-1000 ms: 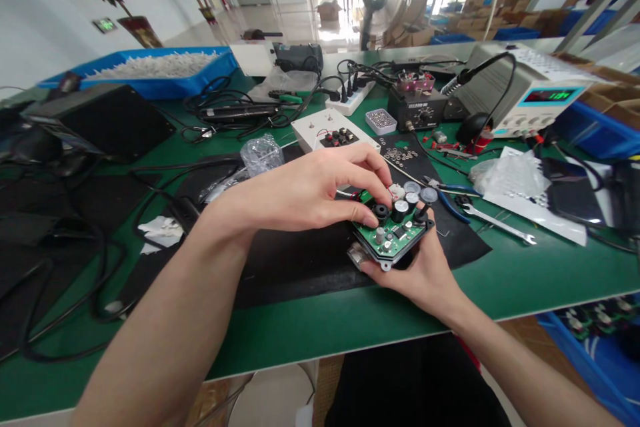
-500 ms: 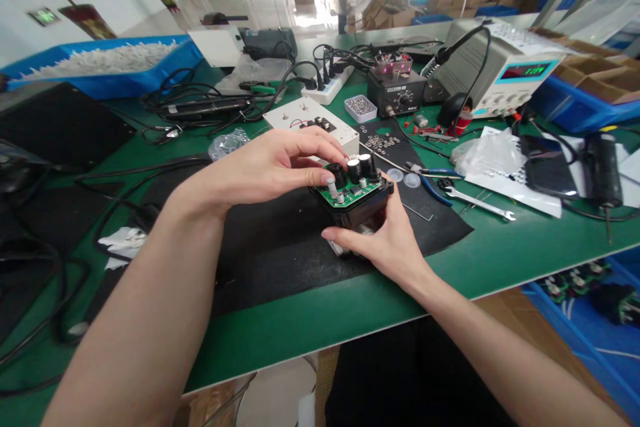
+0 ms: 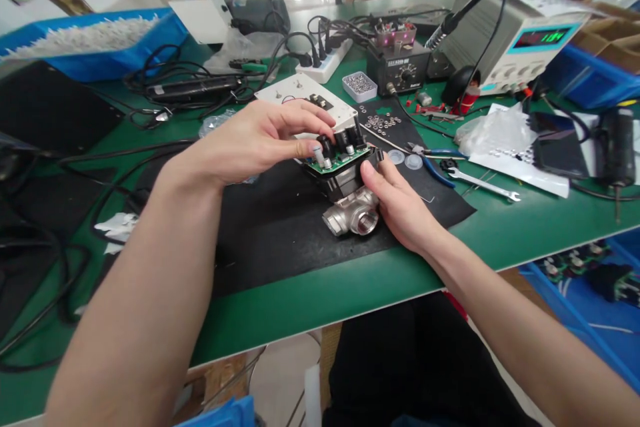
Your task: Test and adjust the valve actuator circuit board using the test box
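A green circuit board (image 3: 336, 156) with black capacitors sits on top of a black housing, mounted on a silver metal valve body (image 3: 351, 215) that rests on a black mat (image 3: 280, 227). My left hand (image 3: 260, 140) reaches in from the left, its fingertips pressing on the board's near-left edge. From the right, my right hand (image 3: 397, 203) holds the black housing and the valve's side, thumb on the housing's right corner.
Blue-handled pliers (image 3: 434, 163), a wrench (image 3: 483, 185), loose washers (image 3: 380, 123) and two clear caps (image 3: 405, 160) lie right of the mat. Behind are a white box (image 3: 305, 97), soldering station (image 3: 397, 70), power supply (image 3: 515, 30), power strip, cables and a blue bin (image 3: 85, 40).
The assembly has moved away from me and down onto the mat, so the silver valve body now shows. My right hand slid from under it to its right side.
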A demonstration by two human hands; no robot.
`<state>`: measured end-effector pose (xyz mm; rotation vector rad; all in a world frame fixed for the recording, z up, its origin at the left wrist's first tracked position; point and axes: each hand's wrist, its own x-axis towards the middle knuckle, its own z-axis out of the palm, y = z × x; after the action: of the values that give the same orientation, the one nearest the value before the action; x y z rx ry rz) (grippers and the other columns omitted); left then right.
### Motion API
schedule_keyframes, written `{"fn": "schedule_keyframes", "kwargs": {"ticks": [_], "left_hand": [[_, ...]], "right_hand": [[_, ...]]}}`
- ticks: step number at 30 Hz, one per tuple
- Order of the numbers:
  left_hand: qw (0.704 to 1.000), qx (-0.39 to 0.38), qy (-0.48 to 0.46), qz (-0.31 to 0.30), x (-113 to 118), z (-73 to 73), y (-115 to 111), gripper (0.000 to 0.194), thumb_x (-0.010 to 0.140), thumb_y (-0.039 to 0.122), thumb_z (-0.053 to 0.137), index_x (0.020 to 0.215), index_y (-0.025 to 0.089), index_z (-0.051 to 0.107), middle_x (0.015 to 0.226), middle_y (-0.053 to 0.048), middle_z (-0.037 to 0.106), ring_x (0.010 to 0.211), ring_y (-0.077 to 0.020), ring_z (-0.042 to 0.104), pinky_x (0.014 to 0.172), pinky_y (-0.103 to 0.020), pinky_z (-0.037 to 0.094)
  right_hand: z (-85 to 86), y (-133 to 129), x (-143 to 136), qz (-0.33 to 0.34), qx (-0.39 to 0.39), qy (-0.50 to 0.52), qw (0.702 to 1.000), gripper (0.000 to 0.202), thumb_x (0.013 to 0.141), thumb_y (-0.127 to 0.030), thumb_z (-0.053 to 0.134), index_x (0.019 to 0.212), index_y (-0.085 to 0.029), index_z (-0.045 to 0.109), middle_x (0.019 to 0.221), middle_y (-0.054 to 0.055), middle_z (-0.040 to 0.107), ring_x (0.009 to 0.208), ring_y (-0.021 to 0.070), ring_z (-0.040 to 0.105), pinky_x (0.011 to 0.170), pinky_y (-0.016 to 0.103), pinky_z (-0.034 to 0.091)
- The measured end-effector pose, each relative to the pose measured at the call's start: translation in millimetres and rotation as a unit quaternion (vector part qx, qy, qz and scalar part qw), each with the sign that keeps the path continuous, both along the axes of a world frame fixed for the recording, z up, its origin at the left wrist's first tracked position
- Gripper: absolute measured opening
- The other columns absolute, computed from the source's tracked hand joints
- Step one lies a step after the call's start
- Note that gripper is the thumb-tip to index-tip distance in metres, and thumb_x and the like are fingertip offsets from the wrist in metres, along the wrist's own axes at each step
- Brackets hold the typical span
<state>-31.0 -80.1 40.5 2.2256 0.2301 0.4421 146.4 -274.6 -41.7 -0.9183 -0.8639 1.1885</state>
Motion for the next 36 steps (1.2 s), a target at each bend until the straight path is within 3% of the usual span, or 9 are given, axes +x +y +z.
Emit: {"fn": "schedule_keyframes", "kwargs": {"ticks": [9, 16, 31, 36], "left_hand": [[0.999, -0.022, -0.003, 0.037, 1.5, -2.4, -3.3, 0.036, 0.092, 0.055, 0.090, 0.111, 0.025, 0.089, 0.135, -0.010, 0.080, 0.132, -0.0309, 0.072, 0.112, -0.046, 0.060], [0.999, 0.019, -0.002, 0.037, 1.8, -5.5, 1.1, 0.035, 0.095, 0.055, 0.087, 0.114, 0.025, 0.089, 0.135, -0.009, 0.080, 0.131, -0.0278, 0.072, 0.114, -0.042, 0.057], [0.999, 0.014, -0.002, 0.030, 0.9, -6.0, 1.5, 0.037, 0.096, 0.055, 0.087, 0.117, 0.024, 0.088, 0.136, -0.008, 0.079, 0.127, -0.0240, 0.072, 0.115, -0.036, 0.054], [0.999, 0.006, -0.005, 0.033, 1.5, -5.7, 0.3, 0.030, 0.097, 0.047, 0.088, 0.116, 0.024, 0.088, 0.135, -0.009, 0.079, 0.125, -0.0229, 0.072, 0.115, -0.034, 0.053]], "right_hand": [[-4.0, 2.2, -3.0, -0.014, 0.009, -0.002, 1.000, 0.054, 0.108, -0.056, 0.072, 0.154, -0.032, 0.058, 0.149, 0.000, 0.069, 0.131, 0.0259, 0.070, 0.115, 0.042, 0.059], [-5.0, 2.7, -4.0, -0.015, 0.030, 0.010, 0.999, 0.050, 0.110, -0.051, 0.071, 0.153, -0.031, 0.057, 0.137, 0.000, 0.073, 0.124, 0.0245, 0.071, 0.113, 0.039, 0.059], [-5.7, 2.8, -5.0, -0.024, 0.029, 0.002, 0.999, 0.053, 0.108, -0.055, 0.072, 0.153, -0.031, 0.058, 0.136, 0.000, 0.072, 0.124, 0.0247, 0.070, 0.112, 0.039, 0.058], [-2.9, 1.7, -4.8, -0.025, 0.019, -0.002, 1.000, 0.054, 0.108, -0.057, 0.073, 0.153, -0.031, 0.058, 0.136, 0.001, 0.072, 0.126, 0.0245, 0.069, 0.115, 0.038, 0.057]]}}
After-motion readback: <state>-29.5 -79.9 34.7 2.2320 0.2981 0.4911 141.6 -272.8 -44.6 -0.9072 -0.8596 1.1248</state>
